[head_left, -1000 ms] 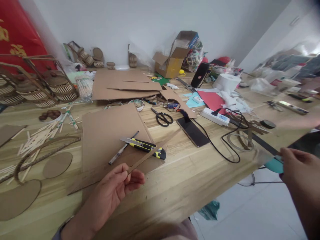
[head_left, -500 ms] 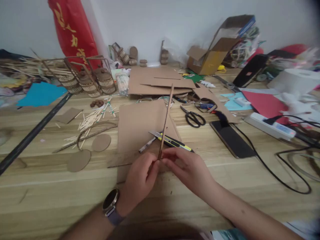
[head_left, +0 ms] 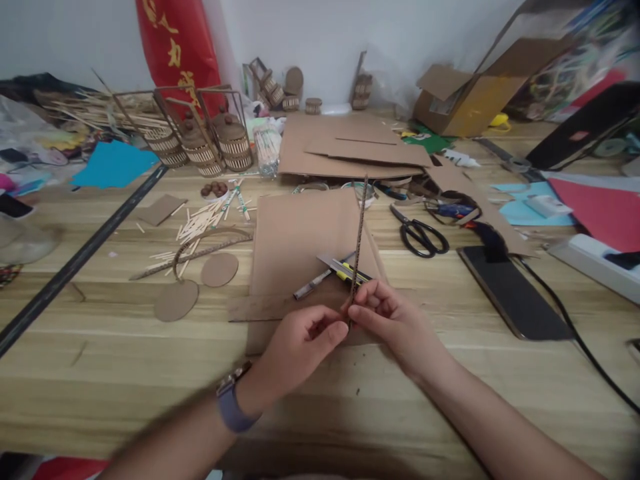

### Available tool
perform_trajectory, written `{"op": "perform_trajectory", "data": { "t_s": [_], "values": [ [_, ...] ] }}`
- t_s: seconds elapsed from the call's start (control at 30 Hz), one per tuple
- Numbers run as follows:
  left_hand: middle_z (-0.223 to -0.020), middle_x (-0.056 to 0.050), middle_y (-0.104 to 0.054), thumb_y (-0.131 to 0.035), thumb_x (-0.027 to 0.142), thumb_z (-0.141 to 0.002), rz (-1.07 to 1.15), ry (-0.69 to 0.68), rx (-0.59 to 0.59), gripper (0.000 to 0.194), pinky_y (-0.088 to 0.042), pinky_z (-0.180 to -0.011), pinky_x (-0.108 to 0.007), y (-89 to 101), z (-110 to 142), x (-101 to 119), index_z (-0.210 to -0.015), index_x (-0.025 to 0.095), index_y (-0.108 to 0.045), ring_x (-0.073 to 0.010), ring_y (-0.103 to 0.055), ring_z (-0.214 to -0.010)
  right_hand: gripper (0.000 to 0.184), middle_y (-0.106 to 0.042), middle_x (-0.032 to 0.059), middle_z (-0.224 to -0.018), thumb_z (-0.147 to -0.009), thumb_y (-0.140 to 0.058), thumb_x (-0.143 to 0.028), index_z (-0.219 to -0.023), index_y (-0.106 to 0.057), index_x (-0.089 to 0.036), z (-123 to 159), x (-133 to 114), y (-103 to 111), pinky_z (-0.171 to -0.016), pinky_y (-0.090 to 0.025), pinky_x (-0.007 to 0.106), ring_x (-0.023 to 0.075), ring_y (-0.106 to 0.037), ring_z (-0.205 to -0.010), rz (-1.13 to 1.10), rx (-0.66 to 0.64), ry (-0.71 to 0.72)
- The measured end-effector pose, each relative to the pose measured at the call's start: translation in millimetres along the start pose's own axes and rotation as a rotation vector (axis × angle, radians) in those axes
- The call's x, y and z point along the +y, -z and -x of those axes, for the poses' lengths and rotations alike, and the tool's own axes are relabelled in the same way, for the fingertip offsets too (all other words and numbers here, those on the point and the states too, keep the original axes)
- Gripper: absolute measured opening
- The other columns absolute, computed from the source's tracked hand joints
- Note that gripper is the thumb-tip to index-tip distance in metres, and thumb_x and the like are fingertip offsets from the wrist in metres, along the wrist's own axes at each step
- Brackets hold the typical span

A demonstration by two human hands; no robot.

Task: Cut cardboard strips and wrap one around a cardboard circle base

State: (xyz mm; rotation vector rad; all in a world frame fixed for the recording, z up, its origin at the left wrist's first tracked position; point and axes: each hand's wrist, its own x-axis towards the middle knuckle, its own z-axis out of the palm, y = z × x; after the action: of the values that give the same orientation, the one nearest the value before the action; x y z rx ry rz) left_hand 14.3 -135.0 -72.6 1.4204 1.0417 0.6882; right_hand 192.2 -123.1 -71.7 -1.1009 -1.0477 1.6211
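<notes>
Both hands meet at the lower end of a narrow cardboard strip point(head_left: 359, 240), which stands nearly upright with its corrugated edge toward me. My left hand point(head_left: 303, 340), with a watch on the wrist, pinches the strip's bottom end between thumb and fingers. From the other side my right hand point(head_left: 395, 323) pinches it just above, its other fingers curled. Behind the strip, a yellow and black utility knife point(head_left: 345, 268) with its blade out lies across a thin grey tool point(head_left: 313, 285) on a cardboard sheet point(head_left: 295, 233).
Cardboard discs point(head_left: 220, 269), a curved strip point(head_left: 190, 253) and cut sticks point(head_left: 200, 225) lie left. Black scissors point(head_left: 424, 239) and a phone point(head_left: 515, 293) with a cable are on the right. Small stick-sided buckets point(head_left: 235, 143) stand behind, near stacked cardboard point(head_left: 340, 130).
The view has shifted, so the table's things appear further left or right than before. The strip has turned from a lean to nearly upright, showing its corrugated edge. Both hands still pinch its bottom.
</notes>
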Motion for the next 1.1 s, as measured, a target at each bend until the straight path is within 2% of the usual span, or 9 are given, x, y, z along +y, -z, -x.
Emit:
{"op": "perform_trajectory", "data": {
  "t_s": [0.07,0.2,0.27,0.37,0.43,0.57,0.67,0.93,1.1],
  "values": [
    [-0.07,0.001,-0.06,-0.064,0.045,-0.084,0.178,0.133,-0.039,0.031,-0.036,-0.054,-0.022,1.4,-3,0,-0.084,0.015,-0.066,-0.01,-0.048,-0.058,0.037,-0.066,-0.0026,-0.072,-0.069,-0.084,-0.043,-0.076,-0.055,-0.022,1,2,1,-0.058,-0.05,0.023,0.0099,-0.06,-0.061,-0.008,-0.041,-0.017],
    [-0.065,0.003,-0.057,-0.075,0.042,-0.073,0.326,0.194,-0.076,0.031,-0.034,-0.052,-0.021,1.3,-7,0,-0.075,0.014,-0.063,-0.0073,-0.045,-0.054,0.032,-0.07,-0.0004,-0.074,-0.073,-0.081,-0.044,-0.078,-0.058,-0.022,3,7,2,-0.059,-0.054,0.024,0.0119,-0.065,-0.064,0.075,-0.069,0.05],
    [-0.067,0.002,-0.059,-0.078,0.042,-0.069,0.436,0.219,-0.068,0.032,-0.036,-0.052,-0.022,0.5,-7,1,-0.074,0.014,-0.062,-0.0072,-0.048,-0.054,0.023,-0.072,0.002,-0.08,-0.08,-0.075,-0.042,-0.082,-0.063,-0.022,5,7,3,-0.06,-0.057,0.026,0.0139,-0.067,-0.066,0.214,-0.06,0.175],
    [-0.066,0.002,-0.061,-0.083,0.04,-0.064,0.625,0.27,-0.009,0.036,-0.039,-0.052,-0.022,0.3,-8,3,-0.073,0.015,-0.059,-0.0072,-0.05,-0.053,0.007,-0.074,0.0036,-0.086,-0.087,-0.066,-0.028,-0.084,-0.069,-0.023,9,3,1,-0.067,-0.059,0.029,0.0163,-0.07,-0.076,0.539,-0.02,0.467],
    [-0.063,0.002,-0.06,-0.085,0.039,-0.061,0.704,0.29,0.024,0.038,-0.04,-0.052,-0.021,0.8,-9,4,-0.072,0.015,-0.058,-0.0072,-0.051,-0.053,0.008,-0.074,0.0036,-0.085,-0.088,-0.064,-0.02,-0.086,-0.07,-0.024,12,0,-1,-0.07,-0.059,0.029,0.017,-0.07,-0.079,0.706,-0.004,0.616],
    [-0.062,0.002,-0.06,-0.087,0.037,-0.06,0.752,0.298,0.038,0.039,-0.042,-0.053,-0.021,1.5,-9,5,-0.072,0.014,-0.058,-0.0077,-0.053,-0.054,0.011,-0.073,0.0037,-0.085,-0.087,-0.063,-0.014,-0.091,-0.07,-0.023,16,-2,-3,-0.068,-0.059,0.026,0.0158,-0.07,-0.077,0.828,0.009,0.757],
    [-0.061,0.002,-0.061,-0.088,0.037,-0.06,0.753,0.295,0.051,0.04,-0.043,-0.053,-0.021,1.4,-9,5,-0.072,0.014,-0.058,-0.0079,-0.054,-0.055,0.011,-0.074,0.0031,-0.085,-0.086,-0.065,-0.014,-0.09,-0.07,-0.022,16,-1,-3,-0.069,-0.059,0.025,0.0156,-0.071,-0.078,0.857,0.02,0.788],
    [-0.06,0.001,-0.062,-0.088,0.038,-0.06,0.732,0.296,0.045,0.04,-0.043,-0.053,-0.021,1.6,-8,5,-0.068,0.014,-0.058,-0.0083,-0.055,-0.055,0.012,-0.074,0.0029,-0.085,-0.09,-0.062,-0.016,-0.089,-0.071,-0.023,14,-2,0,-0.066,-0.059,0.025,0.0155,-0.071,-0.077,0.846,-0.033,0.736],
    [-0.061,0.001,-0.062,-0.088,0.038,-0.06,0.724,0.293,0.046,0.04,-0.043,-0.055,-0.022,0.6,-8,5,-0.069,0.014,-0.058,-0.0084,-0.054,-0.055,0.01,-0.074,0.0041,-0.086,-0.088,-0.063,-0.016,-0.091,-0.07,-0.023,15,-1,1,-0.067,-0.059,0.028,0.0166,-0.071,-0.078,0.916,0.005,0.812]
  ]
}}
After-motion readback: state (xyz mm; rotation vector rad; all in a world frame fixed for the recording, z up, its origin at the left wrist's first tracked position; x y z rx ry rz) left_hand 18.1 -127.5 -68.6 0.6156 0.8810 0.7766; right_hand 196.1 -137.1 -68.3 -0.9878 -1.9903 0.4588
